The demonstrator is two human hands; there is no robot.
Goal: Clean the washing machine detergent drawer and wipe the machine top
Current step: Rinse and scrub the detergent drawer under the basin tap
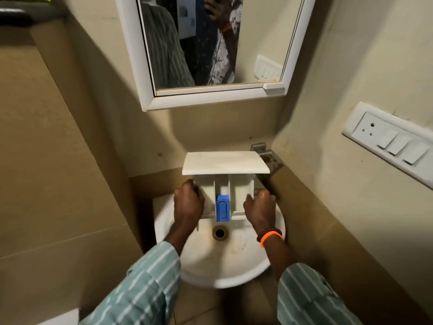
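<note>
Head camera looked down on a white plastic detergent drawer (225, 181) with a wide flat front panel, which was held over a round white ceramic wash basin (218, 261). The front panel pointed away from the person, toward the wall, and the open compartments faced up. A blue plastic insert (222, 208) sat in the middle compartment, near the end closest to the person and just above the dark drain hole (219, 232). The left hand (188, 201) was closed around the left side wall of the drawer, fingers curled over its edge. The right hand (259, 208) gripped the right side wall in the same way; an orange band and a dark beaded bracelet (270, 235) were on that wrist. Both sleeves were light green with white stripes. Behind the drawer a metal holder (269, 158) was fixed in the wall corner. A white-framed mirror (210, 50) hung above, and a white switch board (389, 141) was on the right wall.
</note>
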